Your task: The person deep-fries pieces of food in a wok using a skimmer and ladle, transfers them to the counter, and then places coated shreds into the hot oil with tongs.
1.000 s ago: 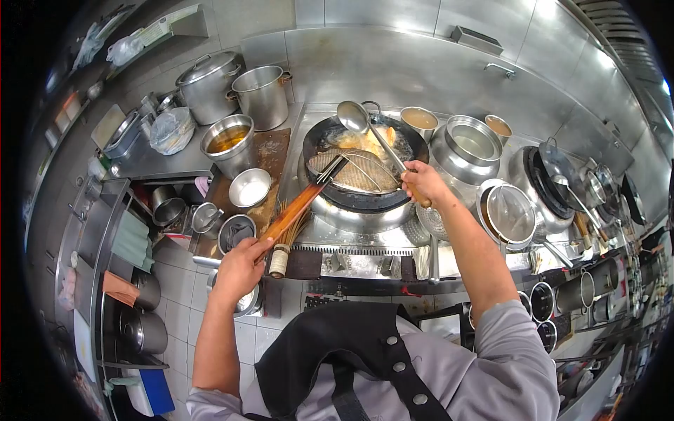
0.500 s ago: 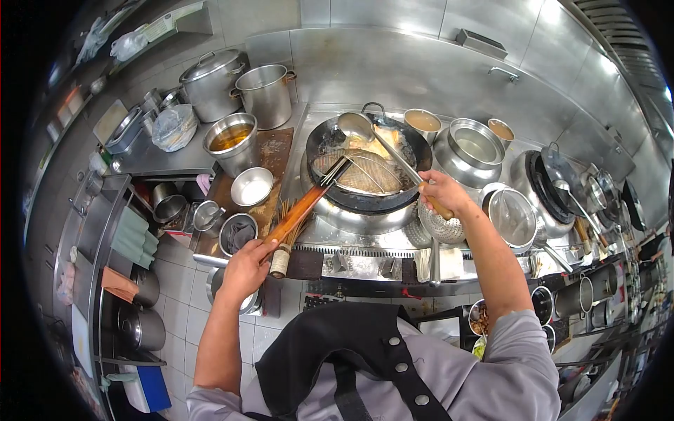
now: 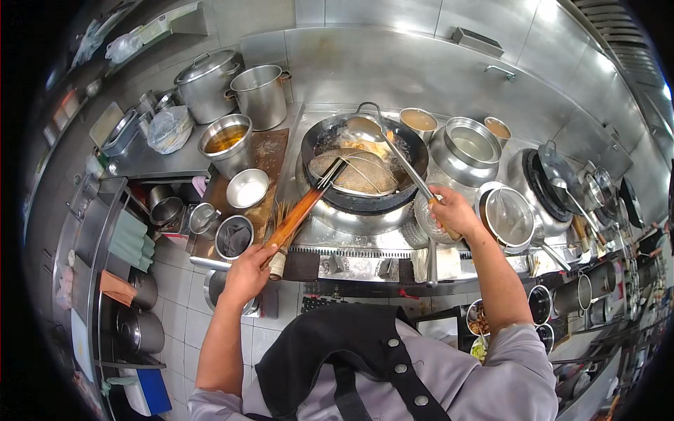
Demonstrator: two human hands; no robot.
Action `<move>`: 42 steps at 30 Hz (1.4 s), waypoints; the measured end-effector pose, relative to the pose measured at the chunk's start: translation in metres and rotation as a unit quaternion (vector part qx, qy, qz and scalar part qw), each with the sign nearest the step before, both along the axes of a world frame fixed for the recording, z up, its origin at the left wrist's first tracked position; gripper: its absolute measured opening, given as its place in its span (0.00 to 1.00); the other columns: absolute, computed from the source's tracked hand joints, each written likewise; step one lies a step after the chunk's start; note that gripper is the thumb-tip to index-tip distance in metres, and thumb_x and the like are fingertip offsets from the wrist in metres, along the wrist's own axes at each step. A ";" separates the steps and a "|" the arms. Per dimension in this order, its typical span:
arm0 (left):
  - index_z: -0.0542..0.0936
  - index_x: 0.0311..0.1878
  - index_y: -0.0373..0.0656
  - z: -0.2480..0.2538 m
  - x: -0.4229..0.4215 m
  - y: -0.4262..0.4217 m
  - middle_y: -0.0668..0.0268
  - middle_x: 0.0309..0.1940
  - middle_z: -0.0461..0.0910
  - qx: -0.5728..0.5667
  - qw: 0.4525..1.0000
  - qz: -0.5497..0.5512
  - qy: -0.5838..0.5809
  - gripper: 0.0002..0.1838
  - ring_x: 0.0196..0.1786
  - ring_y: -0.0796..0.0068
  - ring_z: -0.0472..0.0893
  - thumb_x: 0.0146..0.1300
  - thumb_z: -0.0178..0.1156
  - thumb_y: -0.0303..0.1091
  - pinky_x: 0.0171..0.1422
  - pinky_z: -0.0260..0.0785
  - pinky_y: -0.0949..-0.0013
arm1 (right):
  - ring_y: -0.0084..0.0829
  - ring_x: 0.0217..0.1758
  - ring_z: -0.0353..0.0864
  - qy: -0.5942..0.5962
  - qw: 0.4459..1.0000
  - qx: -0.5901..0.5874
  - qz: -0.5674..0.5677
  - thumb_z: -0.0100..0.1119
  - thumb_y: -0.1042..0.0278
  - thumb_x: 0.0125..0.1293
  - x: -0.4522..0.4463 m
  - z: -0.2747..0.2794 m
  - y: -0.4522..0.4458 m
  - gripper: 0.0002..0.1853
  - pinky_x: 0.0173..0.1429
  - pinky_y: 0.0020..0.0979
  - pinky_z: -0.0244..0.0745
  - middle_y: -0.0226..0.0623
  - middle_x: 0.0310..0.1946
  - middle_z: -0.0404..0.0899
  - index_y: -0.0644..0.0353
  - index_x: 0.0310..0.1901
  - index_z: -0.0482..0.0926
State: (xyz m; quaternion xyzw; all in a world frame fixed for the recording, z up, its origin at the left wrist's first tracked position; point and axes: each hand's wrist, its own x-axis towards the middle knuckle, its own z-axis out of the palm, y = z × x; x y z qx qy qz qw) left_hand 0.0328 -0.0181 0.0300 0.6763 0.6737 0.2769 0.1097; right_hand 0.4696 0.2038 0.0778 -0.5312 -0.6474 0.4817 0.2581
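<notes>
My left hand (image 3: 248, 274) is closed round the wooden handle of a mesh strainer (image 3: 357, 172). The strainer's mesh lies in the near part of a black wok (image 3: 420, 163) on the stove. In my right hand (image 3: 451, 210) is the handle of a long metal ladle (image 3: 365, 129), and its bowl is over the far side of the wok. Golden-yellow food (image 3: 373, 147) shows in the wok between ladle and strainer, partly hidden by both. A bamboo brush (image 3: 278, 264) stands beside my left hand.
Left of the wok are a pot of amber liquid (image 3: 227, 142) and a metal bowl (image 3: 247, 188). To the right stand a wide pot (image 3: 466, 151), a perforated ladle (image 3: 427, 214) and a round sieve (image 3: 510, 215). A second wok (image 3: 558, 168) sits further right.
My right hand has moved slightly right and toward me, drawing the ladle with it. The ladle's bowl now covers more of the food. My left hand and the strainer are nearly still.
</notes>
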 end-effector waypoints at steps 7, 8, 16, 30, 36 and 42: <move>0.81 0.59 0.42 0.029 0.012 -0.012 0.54 0.51 0.79 0.003 1.000 -0.012 0.011 0.25 0.51 0.49 0.81 0.54 0.61 0.21 0.55 0.74 0.56 | 0.23 0.21 0.74 -0.018 1.000 -0.011 0.007 0.58 0.72 0.67 0.007 0.001 -0.011 0.30 0.24 0.29 0.72 0.31 0.26 0.76 0.62 0.71 0.66; 0.81 0.59 0.44 0.039 0.014 -0.016 0.55 0.51 0.80 0.006 1.000 -0.013 0.020 0.24 0.49 0.49 0.81 0.56 0.61 0.23 0.54 0.75 0.56 | 0.23 0.21 0.74 -0.017 1.000 -0.012 0.006 0.58 0.72 0.67 0.008 -0.004 -0.013 0.30 0.24 0.29 0.72 0.31 0.26 0.76 0.62 0.71 0.66; 0.81 0.56 0.38 0.070 0.014 -0.010 0.53 0.45 0.82 0.019 0.999 -0.041 0.021 0.23 0.47 0.49 0.82 0.54 0.61 0.20 0.53 0.75 0.58 | 0.23 0.21 0.74 0.042 0.997 -0.055 0.015 0.57 0.73 0.68 -0.019 -0.026 -0.003 0.28 0.24 0.29 0.72 0.33 0.27 0.76 0.65 0.69 0.66; 0.81 0.58 0.45 -0.003 0.006 0.006 0.55 0.51 0.80 0.021 0.999 -0.012 0.026 0.24 0.51 0.49 0.81 0.55 0.61 0.24 0.55 0.75 0.54 | 0.38 0.27 0.86 -0.132 0.981 0.142 -0.025 0.62 0.69 0.62 0.000 -0.022 0.019 0.28 0.37 0.38 0.81 0.51 0.35 0.85 0.57 0.66 0.75; 0.82 0.56 0.43 0.022 -0.003 0.005 0.53 0.50 0.80 0.036 0.999 -0.009 0.024 0.23 0.51 0.48 0.81 0.54 0.61 0.23 0.55 0.75 0.54 | 0.52 0.42 0.85 -0.235 0.952 0.194 0.005 0.62 0.69 0.59 0.025 -0.005 -0.004 0.27 0.50 0.42 0.79 0.55 0.39 0.84 0.57 0.62 0.78; 0.83 0.55 0.44 0.044 -0.007 0.003 0.55 0.51 0.81 0.023 0.999 -0.001 0.029 0.23 0.50 0.49 0.82 0.53 0.61 0.22 0.54 0.75 0.55 | 0.53 0.45 0.84 -0.271 0.929 0.252 0.011 0.63 0.70 0.58 0.070 0.000 -0.023 0.26 0.52 0.43 0.78 0.55 0.40 0.84 0.56 0.61 0.79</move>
